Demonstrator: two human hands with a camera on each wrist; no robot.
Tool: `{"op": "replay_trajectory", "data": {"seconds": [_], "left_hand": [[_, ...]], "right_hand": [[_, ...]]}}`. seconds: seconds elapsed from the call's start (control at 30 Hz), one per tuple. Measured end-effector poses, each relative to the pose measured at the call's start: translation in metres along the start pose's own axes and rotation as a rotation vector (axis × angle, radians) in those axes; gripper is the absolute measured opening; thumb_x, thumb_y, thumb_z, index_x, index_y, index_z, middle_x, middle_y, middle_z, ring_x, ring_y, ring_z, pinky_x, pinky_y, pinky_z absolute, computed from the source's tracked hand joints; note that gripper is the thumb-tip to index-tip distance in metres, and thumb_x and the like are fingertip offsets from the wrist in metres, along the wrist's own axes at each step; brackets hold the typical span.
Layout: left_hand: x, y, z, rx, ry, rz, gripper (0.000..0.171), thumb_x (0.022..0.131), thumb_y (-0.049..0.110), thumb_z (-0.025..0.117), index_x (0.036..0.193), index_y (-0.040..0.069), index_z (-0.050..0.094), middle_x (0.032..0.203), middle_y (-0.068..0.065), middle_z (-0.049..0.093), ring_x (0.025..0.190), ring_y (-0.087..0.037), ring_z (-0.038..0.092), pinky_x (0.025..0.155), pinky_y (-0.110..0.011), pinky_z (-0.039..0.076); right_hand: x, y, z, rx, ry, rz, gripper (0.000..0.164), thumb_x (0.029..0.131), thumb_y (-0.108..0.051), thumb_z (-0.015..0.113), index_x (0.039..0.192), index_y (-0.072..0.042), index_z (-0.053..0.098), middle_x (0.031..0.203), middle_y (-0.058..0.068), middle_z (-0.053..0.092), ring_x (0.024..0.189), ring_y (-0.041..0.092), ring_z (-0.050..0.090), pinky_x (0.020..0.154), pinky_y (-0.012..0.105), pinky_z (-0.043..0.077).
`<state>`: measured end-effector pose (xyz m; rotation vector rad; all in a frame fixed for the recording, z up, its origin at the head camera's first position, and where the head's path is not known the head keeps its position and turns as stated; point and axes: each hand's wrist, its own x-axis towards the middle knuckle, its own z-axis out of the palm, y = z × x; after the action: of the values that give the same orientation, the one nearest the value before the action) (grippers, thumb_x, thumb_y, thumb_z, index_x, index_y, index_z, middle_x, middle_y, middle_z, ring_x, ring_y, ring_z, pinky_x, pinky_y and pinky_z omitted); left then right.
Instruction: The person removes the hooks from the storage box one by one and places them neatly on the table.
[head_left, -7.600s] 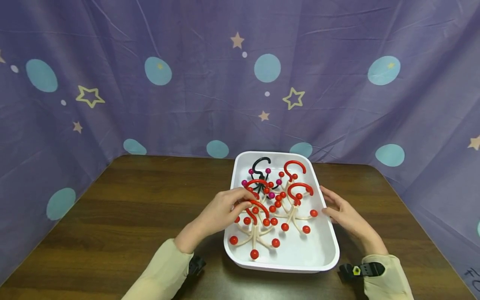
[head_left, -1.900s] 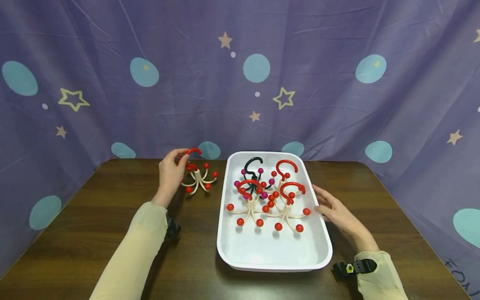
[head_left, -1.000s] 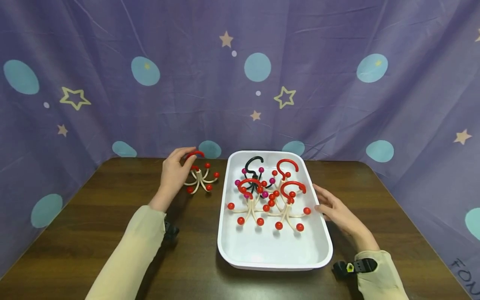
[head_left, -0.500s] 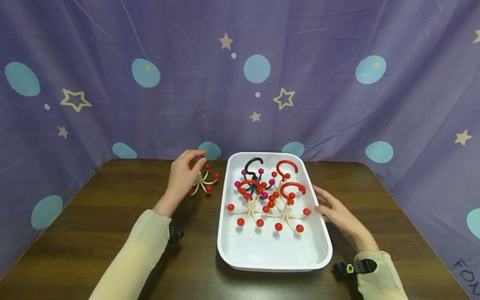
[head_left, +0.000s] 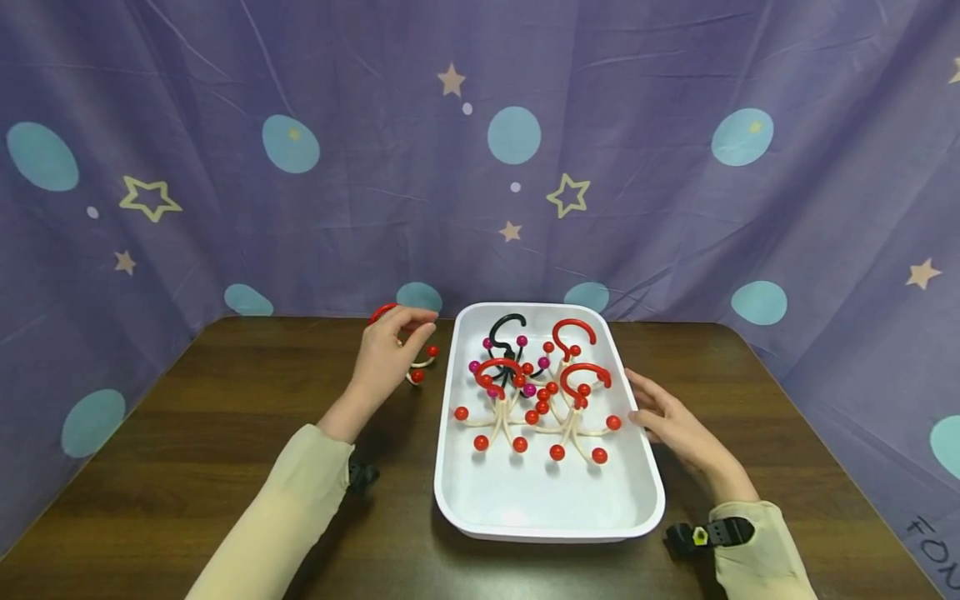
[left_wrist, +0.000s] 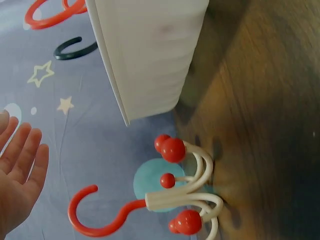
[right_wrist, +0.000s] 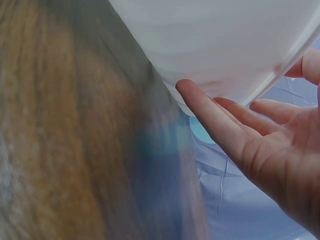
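My left hand (head_left: 384,354) is in the air left of the white tray (head_left: 547,507), holding nothing. In the left wrist view its fingers are extended. A multi-arm hanger (left_wrist: 162,201), with a red hook on top and cream arms ending in red balls, stands upright on the table just beyond it, partly hidden by the hand in the head view. Three similar red-hooked hangers fill the tray's back and middle, one of them the front-left hanger (head_left: 502,407), along with a black hanger (head_left: 509,357) with magenta balls. My right hand (head_left: 682,429) rests extended fingers against the tray's right wall.
The wooden table (head_left: 187,467) runs back to a purple curtain (head_left: 360,225) patterned with stars and spots. The tray's raised rim stands between both hands. Neighbouring hangers in the tray overlap, with arms and balls crowded together.
My left hand took the front-left hanger out of the tray, set it on the table at left, let go and moved right toward the tray. The right hand has stayed at the tray wall.
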<state>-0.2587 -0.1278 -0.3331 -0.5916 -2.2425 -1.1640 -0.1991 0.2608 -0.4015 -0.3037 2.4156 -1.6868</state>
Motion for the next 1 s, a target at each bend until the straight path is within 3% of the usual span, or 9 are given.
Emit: {"op": "replay_trajectory", "data": {"seconds": [0.43,0.8,1.0], "left_hand": [[-0.006,0.022,0.013,-0.065,-0.153,0.003,0.017,0.085,0.018,0.064,0.101,0.011,0.068,0.093,0.0,0.067,0.076,-0.01,0.061,0.068,-0.024,0.05],[-0.01,0.03,0.024,-0.125,-0.332,-0.003,0.02,0.084,0.02,0.066,0.102,0.012,0.067,0.097,0.002,0.065,0.083,-0.009,0.061,0.071,-0.023,0.051],[-0.012,0.034,0.029,-0.134,-0.405,-0.011,0.02,0.083,0.019,0.067,0.102,0.012,0.067,0.098,0.002,0.065,0.086,-0.01,0.061,0.074,-0.029,0.052]], "right_hand": [[0.0,0.0,0.0,-0.001,-0.004,-0.001,0.064,0.089,-0.005,0.047,0.145,-0.004,0.015,0.139,0.034,0.027,0.113,0.046,0.046,0.078,0.044,0.052],[0.001,0.001,0.0,0.009,-0.008,0.002,0.065,0.089,-0.005,0.048,0.145,-0.004,0.015,0.139,0.034,0.027,0.113,0.045,0.047,0.077,0.043,0.052],[0.001,0.002,-0.001,0.006,-0.009,-0.004,0.065,0.089,-0.006,0.047,0.145,-0.004,0.015,0.139,0.034,0.027,0.113,0.045,0.047,0.077,0.043,0.052]]}}
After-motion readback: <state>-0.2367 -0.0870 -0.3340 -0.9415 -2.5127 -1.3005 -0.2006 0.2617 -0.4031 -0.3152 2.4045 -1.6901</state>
